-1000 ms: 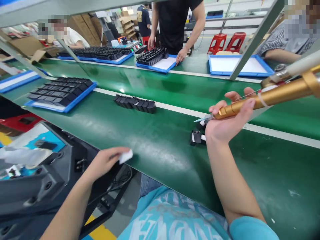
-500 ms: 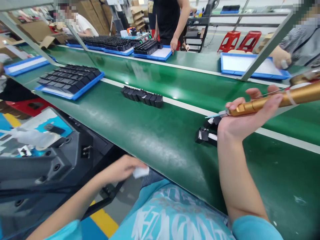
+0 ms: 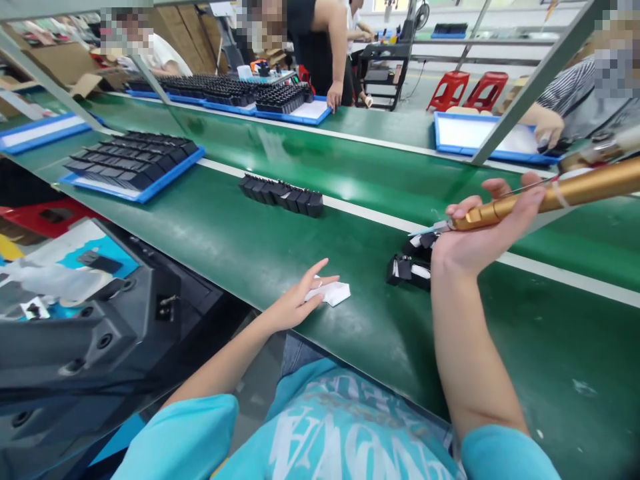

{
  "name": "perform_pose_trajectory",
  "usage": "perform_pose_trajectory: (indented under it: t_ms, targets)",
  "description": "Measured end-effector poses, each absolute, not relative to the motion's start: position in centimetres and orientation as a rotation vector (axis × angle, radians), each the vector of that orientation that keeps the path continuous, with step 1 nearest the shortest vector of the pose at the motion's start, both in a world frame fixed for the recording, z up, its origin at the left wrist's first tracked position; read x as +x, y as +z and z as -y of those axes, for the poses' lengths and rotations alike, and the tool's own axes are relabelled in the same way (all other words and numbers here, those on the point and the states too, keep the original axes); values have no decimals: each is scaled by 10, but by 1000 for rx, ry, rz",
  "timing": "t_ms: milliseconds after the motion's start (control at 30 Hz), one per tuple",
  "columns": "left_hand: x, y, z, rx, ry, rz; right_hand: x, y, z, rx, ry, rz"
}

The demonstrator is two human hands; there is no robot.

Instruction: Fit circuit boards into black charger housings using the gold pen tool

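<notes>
My left hand [image 3: 299, 299] rests low over the near part of the green bench [image 3: 240, 247], fingers spread. Under and beside its fingers lies a small white folded piece [image 3: 336, 293]; its material I cannot make out. My right hand [image 3: 493, 230] is raised, palm up, its fingers wrapped around a gold-coloured handheld tool [image 3: 520, 205] with a thin pale blue tip pointing left. Just below that tip are small black cases [image 3: 400, 269] with white parts, partly hidden by my right wrist. A row of black cases [image 3: 281, 195] stands farther left.
At the left, a blue tray [image 3: 173, 177] carries rows of black cases. Across the bench are more blue trays [image 3: 320, 120] and co-workers. A slanted metal post [image 3: 540, 83] rises at right. A dark machine frame [image 3: 115, 320] borders the bench at lower left.
My left hand has come up from below the bench edge to the bench top with the white piece, and its fingers have spread. My right hand keeps the tool in nearly the same place.
</notes>
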State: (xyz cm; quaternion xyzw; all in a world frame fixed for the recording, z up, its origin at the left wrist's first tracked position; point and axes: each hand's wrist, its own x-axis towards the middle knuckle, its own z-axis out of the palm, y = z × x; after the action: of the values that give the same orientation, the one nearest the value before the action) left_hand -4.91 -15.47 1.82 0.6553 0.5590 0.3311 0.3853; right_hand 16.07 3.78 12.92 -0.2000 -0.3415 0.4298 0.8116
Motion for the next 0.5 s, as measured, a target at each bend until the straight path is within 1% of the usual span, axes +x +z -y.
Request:
perform_pose_trajectory:
  t_ms: [300, 500]
  targets:
    - [-61, 28, 167, 1719, 781, -1539, 161, 128, -39, -394, 900, 749]
    - [-63, 25, 179, 1984, 722, -1641, 159, 129, -40, -407, 868, 728]
